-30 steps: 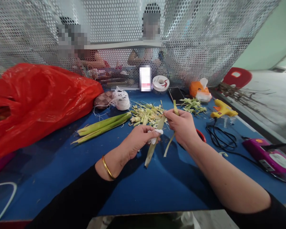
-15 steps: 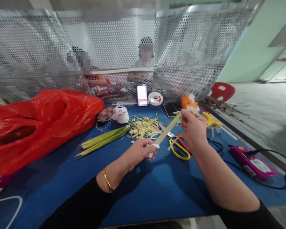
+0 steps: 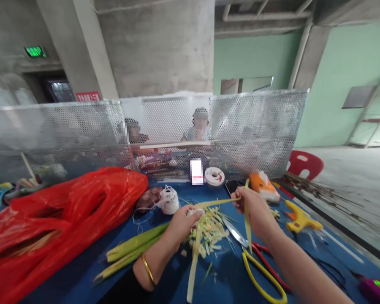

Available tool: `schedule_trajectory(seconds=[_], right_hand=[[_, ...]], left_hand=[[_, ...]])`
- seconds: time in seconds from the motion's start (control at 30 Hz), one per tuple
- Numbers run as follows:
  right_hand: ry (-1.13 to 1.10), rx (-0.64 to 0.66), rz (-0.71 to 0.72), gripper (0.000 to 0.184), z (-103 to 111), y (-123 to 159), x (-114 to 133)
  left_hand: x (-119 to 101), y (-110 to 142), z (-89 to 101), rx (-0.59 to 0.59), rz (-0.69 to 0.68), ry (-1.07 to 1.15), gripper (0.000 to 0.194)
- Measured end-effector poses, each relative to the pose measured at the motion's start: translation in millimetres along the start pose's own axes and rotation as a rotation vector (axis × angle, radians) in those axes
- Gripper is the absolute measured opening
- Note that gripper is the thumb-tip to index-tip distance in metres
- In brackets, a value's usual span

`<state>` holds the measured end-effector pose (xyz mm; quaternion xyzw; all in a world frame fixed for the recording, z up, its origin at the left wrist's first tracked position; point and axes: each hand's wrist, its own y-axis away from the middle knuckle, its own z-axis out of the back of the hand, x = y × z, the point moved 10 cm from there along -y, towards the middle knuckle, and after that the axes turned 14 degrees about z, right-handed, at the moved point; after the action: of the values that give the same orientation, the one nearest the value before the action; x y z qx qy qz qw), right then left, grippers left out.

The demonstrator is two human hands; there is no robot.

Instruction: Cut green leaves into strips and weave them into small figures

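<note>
Bare concrete (image 3: 158, 46) and a pale green wall (image 3: 351, 55) enclose the room. One perforated metal partition (image 3: 167, 122) crosses behind the blue tabletop (image 3: 231, 278), with at least two people beyond it. One red plastic bag (image 3: 120, 190) fills the table's left side; one red chair (image 3: 315, 166) stands beyond the right edge. Two green leaf stalks (image 3: 136, 242) lie near the bag, one pair of scissors (image 3: 245, 243) beside a heap of cut scraps (image 3: 213, 236). Above the heap, one leaf strip (image 3: 217, 203) stretches between the hands: the left hand (image 3: 183, 226) closed on it and a white wad (image 3: 191, 212), the right hand (image 3: 251, 207) pinching its other end. One yellow glue gun (image 3: 304, 221), one tissue pack (image 3: 261, 185), one string ball (image 3: 170, 204), one spool (image 3: 220, 179) and one lit screen (image 3: 196, 169) complete the count.
</note>
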<state>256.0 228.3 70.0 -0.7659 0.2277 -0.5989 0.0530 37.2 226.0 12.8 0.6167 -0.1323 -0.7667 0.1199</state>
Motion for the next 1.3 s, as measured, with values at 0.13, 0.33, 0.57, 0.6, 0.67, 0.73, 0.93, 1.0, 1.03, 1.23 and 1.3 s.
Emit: schedule_trajectory(seconds=[0.13,0.33,0.57,0.6,0.67,0.73,0.93,1.0,1.03,1.23,1.3], right_hand=[[-0.071,0.030,-0.039,0.026,-15.0,1.1,-10.3],[-0.279,-0.113,0.136,0.028,0.7,-9.0,20.0],[-0.219,0.064,-0.158,0.027,-42.7,24.2,-24.0],[-0.228,0.092,-0.202,0.026,-49.4,32.9,-30.9],[-0.234,0.111,-0.267,0.025,-56.0,47.2,-40.8],[-0.201,0.110,-0.291,0.024,-55.0,54.2,-45.2],[0.141,0.269,0.020,0.017,-47.5,35.7,-23.6],[0.172,0.281,0.086,0.019,-45.0,27.3,-22.3],[0.164,0.242,0.108,0.019,-40.1,22.1,-23.1],[0.237,0.084,-0.060,0.009,-13.3,5.7,-59.1],[0.240,0.101,-0.099,0.006,-13.3,5.6,-67.2]], left_hand=[[-7.8,-24.9,0.3,-0.062,-0.053,-0.035,0.023],[1.5,-51.8,7.6,-0.087,-0.067,-0.098,0.034],[-30.0,-9.8,-2.3,-0.029,-0.306,-0.091,0.029],[-30.3,-0.4,-16.7,0.092,-0.282,-0.016,0.027],[-24.0,19.7,-54.6,0.401,-0.166,0.118,0.032],[-13.5,34.2,-78.6,0.567,-0.019,0.240,0.033],[-10.1,31.6,-71.0,0.481,-0.016,0.024,0.017],[-11.5,19.1,-53.8,0.390,-0.029,-0.099,0.020],[-14.3,10.3,-40.3,0.303,-0.055,-0.143,0.022],[-4.6,-37.0,10.2,-0.115,-0.074,-0.900,0.031],[7.1,-44.5,5.5,-0.074,-0.047,-1.017,0.036]])
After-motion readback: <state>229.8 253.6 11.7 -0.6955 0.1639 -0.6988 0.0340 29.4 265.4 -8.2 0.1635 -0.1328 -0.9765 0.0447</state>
